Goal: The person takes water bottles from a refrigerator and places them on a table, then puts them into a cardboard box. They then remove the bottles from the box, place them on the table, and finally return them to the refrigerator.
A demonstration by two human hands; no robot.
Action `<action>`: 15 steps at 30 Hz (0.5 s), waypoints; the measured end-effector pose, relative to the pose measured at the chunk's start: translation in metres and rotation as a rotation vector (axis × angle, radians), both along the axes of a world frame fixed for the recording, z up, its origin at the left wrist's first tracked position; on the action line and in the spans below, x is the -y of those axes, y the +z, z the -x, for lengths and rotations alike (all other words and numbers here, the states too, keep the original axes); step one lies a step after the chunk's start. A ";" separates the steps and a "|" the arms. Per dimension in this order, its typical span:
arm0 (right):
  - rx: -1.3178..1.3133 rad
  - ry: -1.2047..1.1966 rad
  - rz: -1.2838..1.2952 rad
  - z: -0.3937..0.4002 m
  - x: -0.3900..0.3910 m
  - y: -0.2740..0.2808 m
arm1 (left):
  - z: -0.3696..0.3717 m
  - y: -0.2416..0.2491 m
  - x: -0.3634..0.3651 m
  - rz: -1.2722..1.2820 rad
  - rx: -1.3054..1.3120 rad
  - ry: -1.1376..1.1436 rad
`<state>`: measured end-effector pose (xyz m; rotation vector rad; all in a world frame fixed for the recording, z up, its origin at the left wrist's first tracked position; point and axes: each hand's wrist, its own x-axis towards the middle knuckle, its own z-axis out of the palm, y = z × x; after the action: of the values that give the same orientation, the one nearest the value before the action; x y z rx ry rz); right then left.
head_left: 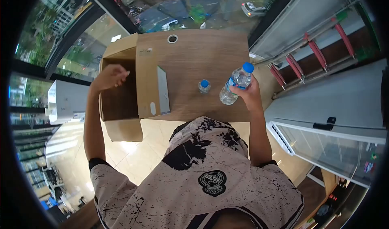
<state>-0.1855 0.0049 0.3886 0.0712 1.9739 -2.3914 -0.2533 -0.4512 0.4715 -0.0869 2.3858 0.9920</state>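
My right hand [249,94] is wrapped round a clear plastic water bottle [242,78] with a blue cap, held tilted over the right part of the table. A second bottle [204,86], also blue-capped, stands upright on the wooden table [198,55], to the left of the held one. On the left, an open cardboard box [146,81] has its flaps folded out. Above its opening is my left hand [110,77], fingers curled and partly apart, with nothing visible in it. The dark inside of the box shows no clear contents.
A round cable hole [172,38] lies near the table's far edge. Windows line the far and left sides. A ladder [316,53] with red rungs and a glass-door cabinet [332,152] are at the right. A white box-like object [67,101] stands at the left.
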 end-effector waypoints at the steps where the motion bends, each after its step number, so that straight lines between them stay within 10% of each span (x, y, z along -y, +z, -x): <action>1: 0.000 -0.011 0.001 -0.002 -0.010 -0.016 | 0.009 -0.033 0.014 0.074 0.123 -0.036; 4: -0.030 -0.120 -0.362 0.001 -0.024 -0.071 | 0.024 -0.122 0.033 0.289 0.060 -0.460; 5: -0.066 -0.166 -0.531 -0.001 -0.026 -0.091 | 0.047 -0.233 0.080 0.458 0.102 -0.593; 6: -0.059 -0.114 -0.493 -0.002 -0.030 -0.115 | 0.043 -0.261 0.072 0.226 0.002 -0.513; 7: -0.046 -0.069 -0.464 -0.004 -0.028 -0.136 | 0.023 -0.209 0.030 0.314 -0.128 -0.676; 15: -0.090 -0.208 -0.514 -0.012 0.006 -0.217 | 0.002 -0.276 -0.029 0.420 -0.264 -0.401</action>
<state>-0.1738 -0.0011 0.1721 0.1949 2.6934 -1.9478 -0.2554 -0.4217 0.1955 0.3762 2.6689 0.3256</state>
